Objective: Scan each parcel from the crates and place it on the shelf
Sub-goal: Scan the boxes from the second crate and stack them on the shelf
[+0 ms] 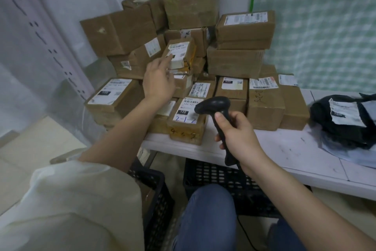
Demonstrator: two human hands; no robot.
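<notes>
the left hand [158, 81], fingers loosely spread, seems to steady a small parcel [180, 53] atop the shelf [274, 149] pile; the right hand [240, 137] grips the scanner [215, 112] above the crates [223, 181], ready for labels.

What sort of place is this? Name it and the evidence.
Probably a parcel sorting or pickup room. Labelled cardboard parcels are stacked on a white shelf, the right hand holds a barcode scanner, and black plastic crates sit beneath.
</notes>
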